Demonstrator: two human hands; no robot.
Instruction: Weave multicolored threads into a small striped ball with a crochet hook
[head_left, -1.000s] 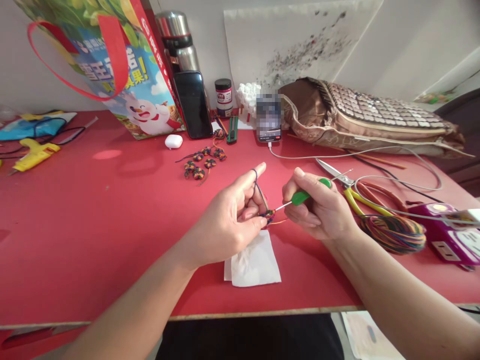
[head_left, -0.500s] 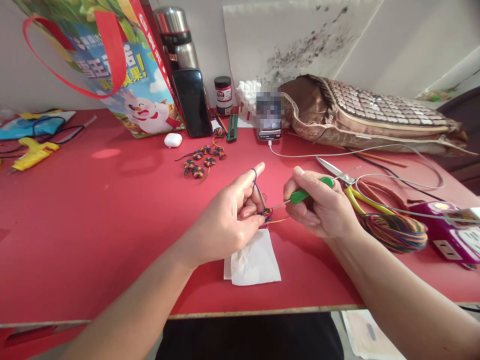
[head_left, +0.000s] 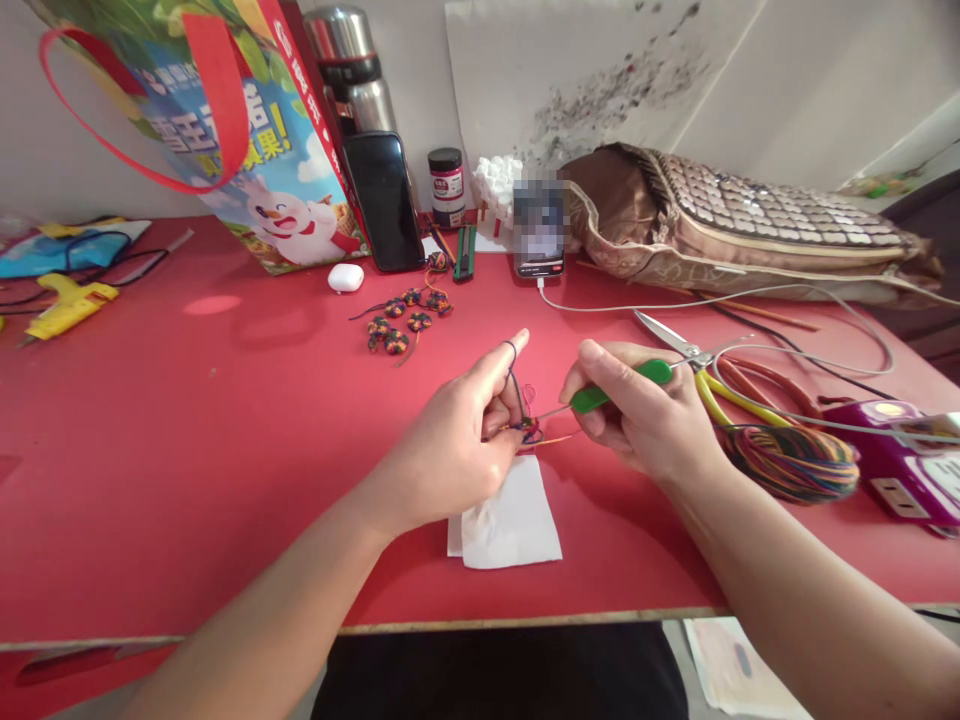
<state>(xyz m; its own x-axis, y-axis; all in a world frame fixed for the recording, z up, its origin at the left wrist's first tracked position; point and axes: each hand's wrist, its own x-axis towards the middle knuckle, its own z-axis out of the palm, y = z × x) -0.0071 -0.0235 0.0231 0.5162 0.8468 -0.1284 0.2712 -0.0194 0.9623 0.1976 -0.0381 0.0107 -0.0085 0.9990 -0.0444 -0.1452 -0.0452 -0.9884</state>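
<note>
Between the thumb and fingers of my left hand (head_left: 465,435) is a small multicoloured crochet piece (head_left: 529,430). Dark yarn (head_left: 514,372) loops over the raised index finger and runs down to the piece. My right hand (head_left: 649,410) is closed around the green handle of a crochet hook (head_left: 592,398). Its thin metal shaft points left and meets the crochet piece; the stitches at the tip are too small to make out. A loose orange tail sticks out to the right. Below my hands lies a folded white tissue (head_left: 514,520). A ball of multicoloured yarn (head_left: 791,463) rests beside my right wrist.
Scissors (head_left: 705,370) and a purple power socket (head_left: 892,465) are on the right. Several finished crochet pieces (head_left: 396,342) lie ahead, near a dark phone (head_left: 384,205) and a charging phone (head_left: 540,245). A yellow glue gun (head_left: 71,308) lies at the left.
My right hand has shifted slightly left, bringing the hook's handle nearer the crochet piece. The left hand holds almost the same pose, and the piece has turned a little.
</note>
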